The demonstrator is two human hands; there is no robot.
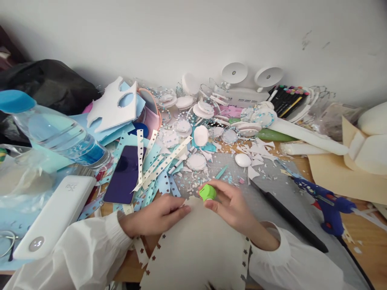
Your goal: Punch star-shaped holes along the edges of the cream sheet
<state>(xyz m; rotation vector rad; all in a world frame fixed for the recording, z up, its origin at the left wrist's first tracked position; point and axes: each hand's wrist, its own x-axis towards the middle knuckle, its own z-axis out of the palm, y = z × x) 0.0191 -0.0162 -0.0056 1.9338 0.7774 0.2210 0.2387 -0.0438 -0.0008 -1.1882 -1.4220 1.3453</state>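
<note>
A large cream paper sheet (202, 249) lies in front of me, with flower-shaped holes punched along its left and right edges. My left hand (161, 213) grips its top left corner between thumb and fingers. At the top edge, my right hand (229, 203) is closed around a small bright green craft punch (207, 192). Whether the paper sits inside the punch's slot cannot be seen. Beyond the hands, tiny punched bits and cut paper strips (165, 161) with punched holes are scattered about.
At left are a water bottle (63, 133), a dark phone (122, 175) and a white power bank (56, 217). A black-handled knife (290, 217) and a blue glue gun (328, 201) lie right. White foam discs (204, 108) with beaded trim crowd the back, beside a pen bundle (288, 100).
</note>
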